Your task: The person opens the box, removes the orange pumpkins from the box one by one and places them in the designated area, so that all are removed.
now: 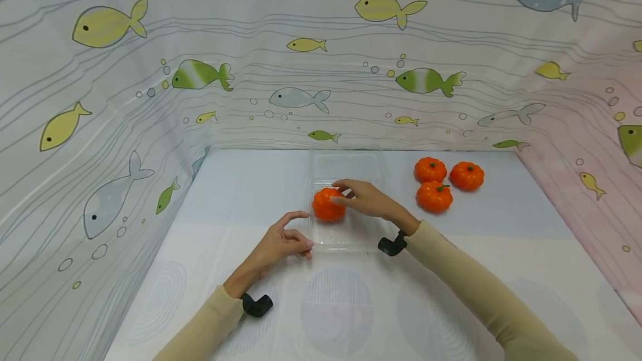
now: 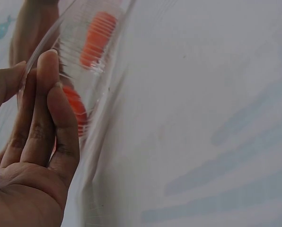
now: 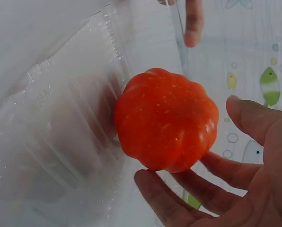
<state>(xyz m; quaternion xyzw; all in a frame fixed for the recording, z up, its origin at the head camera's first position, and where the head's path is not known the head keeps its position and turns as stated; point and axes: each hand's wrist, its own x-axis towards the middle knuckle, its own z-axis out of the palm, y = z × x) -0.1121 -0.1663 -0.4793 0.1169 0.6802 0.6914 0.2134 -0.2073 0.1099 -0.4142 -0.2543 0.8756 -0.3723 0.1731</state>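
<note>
A shiny orange mini pumpkin (image 1: 328,205) sits at the left side of a clear plastic container (image 1: 346,238) on the table. My right hand (image 1: 366,198) is spread around the pumpkin; in the right wrist view its fingertips (image 3: 148,179) are right at the pumpkin's side, and a gap shows between the thumb and the pumpkin. My left hand (image 1: 281,244) is at the container's left edge, fingers loosely bent and apart. In the left wrist view the clear rim (image 2: 41,47) runs by its fingertips, and orange shows through the plastic.
Three more orange pumpkins stand together at the back right: one pumpkin (image 1: 430,170) behind, another pumpkin (image 1: 434,197) in front and a third pumpkin (image 1: 467,176) to the right. A clear lid part (image 1: 346,163) lies at the container's far side. A fish-print curtain (image 1: 251,60) surrounds the table.
</note>
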